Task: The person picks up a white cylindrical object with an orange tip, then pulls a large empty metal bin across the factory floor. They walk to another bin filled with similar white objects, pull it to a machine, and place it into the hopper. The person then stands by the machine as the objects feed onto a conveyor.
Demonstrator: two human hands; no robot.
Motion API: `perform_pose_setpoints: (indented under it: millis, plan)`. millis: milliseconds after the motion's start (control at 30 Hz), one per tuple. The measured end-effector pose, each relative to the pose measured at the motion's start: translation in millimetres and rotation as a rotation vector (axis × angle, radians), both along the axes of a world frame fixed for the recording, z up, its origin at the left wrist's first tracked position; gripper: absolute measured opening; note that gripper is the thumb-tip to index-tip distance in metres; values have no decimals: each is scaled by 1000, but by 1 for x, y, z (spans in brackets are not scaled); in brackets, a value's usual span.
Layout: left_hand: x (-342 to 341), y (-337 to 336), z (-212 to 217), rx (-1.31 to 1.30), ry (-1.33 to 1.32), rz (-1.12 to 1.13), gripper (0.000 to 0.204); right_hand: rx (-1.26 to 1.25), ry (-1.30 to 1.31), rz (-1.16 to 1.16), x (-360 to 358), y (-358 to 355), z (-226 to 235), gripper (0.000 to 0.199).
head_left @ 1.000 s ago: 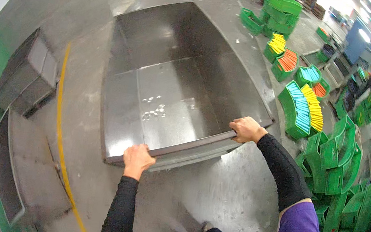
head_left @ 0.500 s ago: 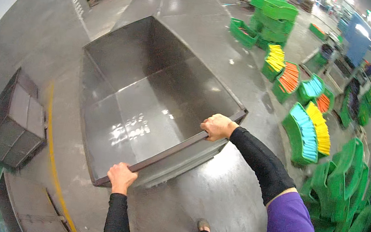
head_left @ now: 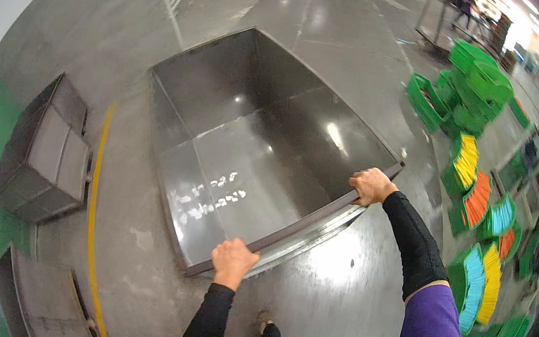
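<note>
Presently: large steel bin cart [head_left: 252,144], empty, ahead of both hands. Left hand [head_left: 232,261] and right hand [head_left: 371,185] clamped on its near rim; best pushed evenly, clear of green crates [head_left: 469,87] off right.

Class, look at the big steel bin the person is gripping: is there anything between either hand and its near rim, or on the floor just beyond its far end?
Nothing separates them: the left hand and right hand both grip the steel bin's near rim. The floor just past its far end looks bare; green crates stand off to the right.
</note>
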State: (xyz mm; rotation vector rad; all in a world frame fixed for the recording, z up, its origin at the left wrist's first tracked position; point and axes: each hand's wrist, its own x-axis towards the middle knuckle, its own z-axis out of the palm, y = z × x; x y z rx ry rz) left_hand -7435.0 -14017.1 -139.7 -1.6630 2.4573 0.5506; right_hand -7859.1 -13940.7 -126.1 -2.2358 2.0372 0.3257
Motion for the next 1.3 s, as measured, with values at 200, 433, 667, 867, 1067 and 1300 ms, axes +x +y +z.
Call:
perform_pose_setpoints:
  millis: [200,433,667,867,1067,1300]
  plan:
    - [-102,-169,31,112,-55,97,42,47,11,-6,-103,-203,14,36]
    - [-245,-346,15,122,-113,200,43,183,-70,83,-252,-426,-24,41]
    - [-331,-493,-64,-44,1,269,44,88,-181,218,-349,-601,-77,35]
    - [-343,-575,-100,54,-8,287,45,149,-101,221,-354,-706,-101,35]
    - [-347,-720,-115,38,-13,359,37,121,-168,326,-355,-878,-124,35]
    - [-328,-922,-109,39,73,415,34,199,-54,391,-327,-1121,-123,36]
